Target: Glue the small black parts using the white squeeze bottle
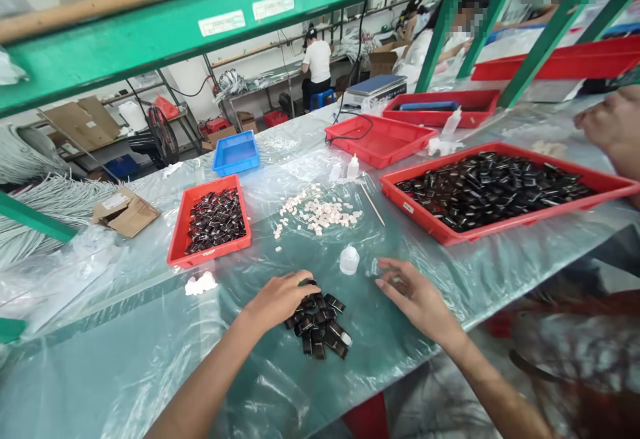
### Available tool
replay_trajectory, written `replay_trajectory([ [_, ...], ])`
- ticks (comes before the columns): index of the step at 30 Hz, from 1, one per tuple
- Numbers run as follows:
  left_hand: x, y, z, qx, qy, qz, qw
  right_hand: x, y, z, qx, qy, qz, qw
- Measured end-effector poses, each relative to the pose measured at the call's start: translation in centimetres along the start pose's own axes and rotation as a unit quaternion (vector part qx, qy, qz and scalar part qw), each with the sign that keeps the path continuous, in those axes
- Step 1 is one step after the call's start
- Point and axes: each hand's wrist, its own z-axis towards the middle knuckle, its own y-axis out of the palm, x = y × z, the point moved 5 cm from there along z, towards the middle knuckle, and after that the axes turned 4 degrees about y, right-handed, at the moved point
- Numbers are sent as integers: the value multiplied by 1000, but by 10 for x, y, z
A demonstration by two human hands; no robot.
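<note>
A: Black glossy parts, small pile on the near table, centre. Left hand sits on the pile's far-left edge, fingers curled down over the top pieces. Can't tell if that grip has actually closed on one.

B: Right hand?

A: Right of the pile, apart from it. Palm down, fingers spread wide, holding nothing, just above the clear plastic sheet covering the table.

B: Part look?

A: Short rectangular blocks, shiny black, some with a pale end. Lying every which way, heaped loosely.

B: Around them?

A: Small white squat bottle just far of the gap between the hands. White chunky bits scattered beyond that. Red plastic tray far left and bigger red tray far right, both holding the same black parts. Sheet is wrinkled, glossy.
</note>
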Motion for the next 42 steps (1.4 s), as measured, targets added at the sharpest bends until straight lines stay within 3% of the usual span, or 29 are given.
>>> replay_trajectory([
  [5, -8, 13, 6, 31, -12, 8, 999, -13, 23, 36, -4, -40, -21, 999],
  [9, -11, 23, -1, 58, -27, 4, 998, -19, 38, 41, -18, -51, -37, 998],
  [16, -28, 28, -18, 71, 7, -29, 997, -25, 35, 33, 0, -43, -46, 998],
  [22, -41, 31, -11, 112, -2, -57, 992, -34, 33, 32, 16, -40, -10, 999],
  [27, -18, 25, -28, 201, 3, -128, 971, -47, 17, 12, 8, -40, 44, 998],
  [30, 11, 34, -58, 242, 32, -185, 952, -69, -1, -25, -16, -45, 97, 994],
  [34, 41, 47, -99, 335, 24, -295, 894, -115, -17, -76, -65, -101, 95, 988],
  [37, 54, 48, -109, 325, 10, -310, 893, -133, -13, -98, -78, -106, 87, 987],
  [42, 63, 28, -108, 333, 61, -288, 896, -128, 7, -114, -98, -72, 80, 989],
])
